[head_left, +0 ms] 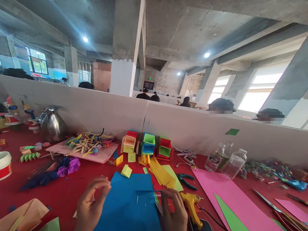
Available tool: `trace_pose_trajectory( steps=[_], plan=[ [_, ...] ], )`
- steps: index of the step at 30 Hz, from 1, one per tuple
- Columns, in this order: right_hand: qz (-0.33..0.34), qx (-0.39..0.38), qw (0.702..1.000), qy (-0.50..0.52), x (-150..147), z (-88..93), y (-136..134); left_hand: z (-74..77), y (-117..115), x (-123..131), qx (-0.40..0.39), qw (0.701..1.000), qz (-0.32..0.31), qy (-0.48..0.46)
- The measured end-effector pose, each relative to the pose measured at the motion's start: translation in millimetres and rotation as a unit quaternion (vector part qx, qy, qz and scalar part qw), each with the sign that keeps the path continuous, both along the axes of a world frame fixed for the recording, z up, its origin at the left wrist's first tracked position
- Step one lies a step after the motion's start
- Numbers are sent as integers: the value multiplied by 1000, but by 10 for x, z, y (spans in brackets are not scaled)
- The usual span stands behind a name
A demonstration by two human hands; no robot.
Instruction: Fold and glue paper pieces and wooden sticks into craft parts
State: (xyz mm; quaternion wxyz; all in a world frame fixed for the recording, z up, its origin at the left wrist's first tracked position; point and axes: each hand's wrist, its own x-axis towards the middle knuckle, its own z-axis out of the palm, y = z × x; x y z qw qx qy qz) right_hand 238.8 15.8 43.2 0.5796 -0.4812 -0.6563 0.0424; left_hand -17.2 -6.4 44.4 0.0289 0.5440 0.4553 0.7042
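My left hand [94, 202] is raised over the left edge of a blue sheet of paper [131, 202]. Its fingers are curved, with a gap to the thumb and nothing visible between them. At the sheet's right edge, my right hand [175, 208] pinches a thin blue paper strip [147, 191] that points left. A pale blade-like piece [158, 208] shows beside those fingers; what it belongs to is hidden. The yellow glue gun [192, 205] lies just right of this hand. A small folded yellow paper box [126, 171] rests at the sheet's top edge.
Behind the sheet stand folded paper-box models [148, 143], yellow strips [162, 171] and pliers [186, 181]. Pink paper [216, 189], plastic bottles [234, 163] and scissors [269, 200] lie right. A steel jug [52, 123] and craft sticks [88, 144] stand left, before a white partition [108, 109].
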Motion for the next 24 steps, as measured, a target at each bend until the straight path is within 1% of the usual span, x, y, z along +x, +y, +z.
trace_pose_trajectory(
  steps=[1, 2, 3, 4, 6, 7, 8, 10, 13, 15, 17, 19, 21, 22, 24],
  plan=[
    [2, -41, 998, 55, 3, 19, -13, -26, 0, 0, -11, 999, 19, -46],
    [12, -85, 990, 113, 1, 35, -23, -49, -6, 6, -23, 997, 19, -73],
    [31, -129, 977, 168, -12, 45, -30, -67, -17, 19, -33, 996, -1, -78],
    [54, -168, 960, 218, -36, 48, -35, -83, -34, 38, -38, 997, -34, -66],
    [106, -221, 927, 284, -121, 30, -43, -106, -73, 93, -47, 993, -110, -8],
    [128, -231, 918, 297, -177, 13, -48, -113, -90, 125, -55, 989, -136, 24],
    [148, -236, 914, 296, -237, -6, -58, -117, -101, 156, -68, 985, -147, 51],
    [177, -236, 916, 271, -356, -37, -90, -117, -102, 207, -115, 981, -132, 80],
    [209, -251, 919, 222, -487, -33, -168, -94, -63, 233, -187, 977, -84, 57],
    [242, -279, 907, 202, -529, 2, -217, -63, -38, 216, -233, 969, -87, 8],
    [301, -321, 877, 192, -536, 38, -244, -16, -28, 187, -300, 941, -151, -39],
    [366, -347, 839, 206, -519, 54, -244, 42, -35, 165, -351, 896, -249, -107],
    [383, -332, 830, 235, -502, 44, -234, 99, -56, 170, -372, 836, -359, -182],
    [378, -325, 831, 248, -500, 34, -233, 123, -72, 186, -377, 806, -407, -207],
    [362, -333, 827, 273, -516, 18, -245, 158, -118, 247, -391, 755, -477, -225]
  ],
)
